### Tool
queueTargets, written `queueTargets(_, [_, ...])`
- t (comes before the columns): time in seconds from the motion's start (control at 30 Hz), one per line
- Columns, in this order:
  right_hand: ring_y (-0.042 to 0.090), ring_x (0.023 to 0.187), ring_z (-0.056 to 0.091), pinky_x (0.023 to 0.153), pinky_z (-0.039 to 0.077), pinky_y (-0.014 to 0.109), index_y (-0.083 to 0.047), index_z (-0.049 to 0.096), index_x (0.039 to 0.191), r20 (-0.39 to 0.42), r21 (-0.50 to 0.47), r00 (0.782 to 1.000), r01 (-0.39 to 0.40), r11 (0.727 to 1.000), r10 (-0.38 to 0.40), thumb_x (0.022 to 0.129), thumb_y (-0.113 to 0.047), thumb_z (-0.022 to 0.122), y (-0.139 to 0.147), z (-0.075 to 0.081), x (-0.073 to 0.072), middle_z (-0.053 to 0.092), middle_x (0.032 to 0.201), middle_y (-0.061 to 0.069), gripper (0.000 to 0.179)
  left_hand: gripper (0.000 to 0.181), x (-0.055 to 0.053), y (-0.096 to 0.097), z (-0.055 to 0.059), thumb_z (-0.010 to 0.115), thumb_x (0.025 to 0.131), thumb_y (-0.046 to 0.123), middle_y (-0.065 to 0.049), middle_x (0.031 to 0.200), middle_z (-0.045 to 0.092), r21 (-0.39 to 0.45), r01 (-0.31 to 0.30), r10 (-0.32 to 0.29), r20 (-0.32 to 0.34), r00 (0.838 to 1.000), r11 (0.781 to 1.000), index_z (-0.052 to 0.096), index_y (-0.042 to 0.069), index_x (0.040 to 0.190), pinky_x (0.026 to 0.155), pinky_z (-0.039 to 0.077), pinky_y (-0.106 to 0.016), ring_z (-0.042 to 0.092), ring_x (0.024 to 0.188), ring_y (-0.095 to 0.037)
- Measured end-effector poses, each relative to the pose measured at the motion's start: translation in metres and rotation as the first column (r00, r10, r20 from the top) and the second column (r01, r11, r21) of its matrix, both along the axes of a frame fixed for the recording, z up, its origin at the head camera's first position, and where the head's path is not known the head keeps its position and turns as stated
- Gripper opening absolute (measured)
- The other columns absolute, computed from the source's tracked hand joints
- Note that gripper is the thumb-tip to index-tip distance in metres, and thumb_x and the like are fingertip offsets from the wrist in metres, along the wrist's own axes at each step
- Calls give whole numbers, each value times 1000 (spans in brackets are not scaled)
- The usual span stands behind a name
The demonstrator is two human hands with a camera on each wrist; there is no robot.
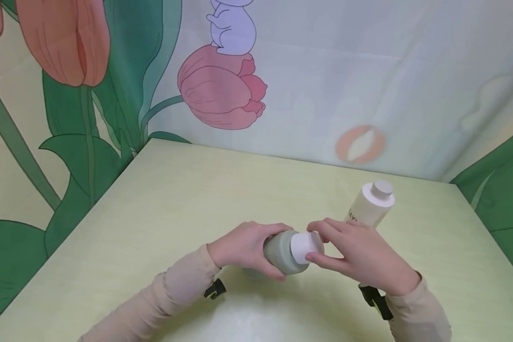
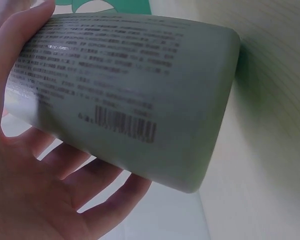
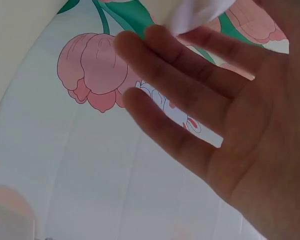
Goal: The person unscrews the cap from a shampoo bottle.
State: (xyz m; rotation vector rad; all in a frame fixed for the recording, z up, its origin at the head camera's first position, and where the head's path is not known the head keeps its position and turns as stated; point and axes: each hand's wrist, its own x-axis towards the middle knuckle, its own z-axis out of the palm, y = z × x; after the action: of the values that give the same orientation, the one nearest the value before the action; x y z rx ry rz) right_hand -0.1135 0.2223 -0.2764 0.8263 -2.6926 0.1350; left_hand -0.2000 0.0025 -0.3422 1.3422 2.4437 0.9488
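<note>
A pale green bottle is held at a tilt over the table, its white cap pointing right. My left hand grips the bottle's body, thumb on the near side and fingers round the far side. Fine print and a barcode cover the side seen in the left wrist view. With thumb and fingertips, my right hand pinches the cap. Only a bit of the white cap appears at the top of the right wrist view, partly behind the fingers.
Just behind my right hand stands a white bottle with a grey-white cap, its lower part hidden. The light yellow-green table meets a hanging cloth printed with tulips along its back edge.
</note>
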Motion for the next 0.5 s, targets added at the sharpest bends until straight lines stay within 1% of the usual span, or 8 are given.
queueTargets(0.1, [-1,75,50,66,41,22,-27,54,115,-33,19,993,-109,994,110,78,-36,64,3,3,0,55,97,-14,39,66,0,0,0,78,55,47,19,96,58,-1,-3,3,5,1000,1000,49,40,114,70,44,-20,55,80,0])
queueTargets(0.13, [1,77,50,67,41,23,-27,53,119,-40,28,987,-154,988,155,77,-33,65,3,4,0,54,101,-12,43,66,0,0,0,78,55,47,20,95,58,-1,-5,5,8,1000,1000,49,40,114,70,44,-20,55,80,0])
queueTargets(0.2, [4,86,53,69,41,25,-29,50,123,-48,38,969,-239,970,241,77,-29,67,4,5,-1,53,112,-7,50,66,-1,-1,0,79,55,48,20,95,58,-3,-8,8,7,1000,1000,49,41,114,70,44,-20,55,80,0])
queueTargets(0.27, [7,96,53,72,41,27,-31,47,127,-49,42,955,-291,956,293,78,-31,66,4,5,-1,51,121,-5,53,67,-1,-1,0,79,54,48,20,94,59,-5,-10,10,5,1000,1000,48,41,114,69,44,-20,55,80,0])
queueTargets(0.33, [8,106,51,76,41,29,-32,43,130,-41,43,957,-286,957,287,79,-37,64,3,5,0,48,128,-5,56,67,-1,-1,0,79,54,48,21,93,59,-3,-11,11,9,1000,1000,49,42,113,69,44,-20,55,79,0])
queueTargets(0.4, [8,112,49,78,42,29,-32,40,133,-35,39,971,-236,971,237,79,-44,62,2,4,1,47,129,-7,59,66,-1,-1,0,79,54,47,20,92,58,2,-12,12,14,1000,1000,49,41,113,68,44,-20,55,79,-1])
queueTargets(0.47, [4,106,52,75,42,26,-30,39,133,-25,44,984,-178,983,179,78,-49,60,1,2,1,49,124,-12,62,66,-1,0,-1,79,54,47,20,92,58,6,-9,9,18,1000,1000,49,41,113,69,44,-20,55,79,-1])
queueTargets(0.5, [2,100,54,74,43,24,-29,40,132,-16,46,987,-161,986,162,78,-49,60,1,1,1,51,120,-13,61,67,-1,0,-1,79,55,46,20,93,58,7,-5,5,17,1000,1000,49,41,113,69,44,-20,55,80,-1])
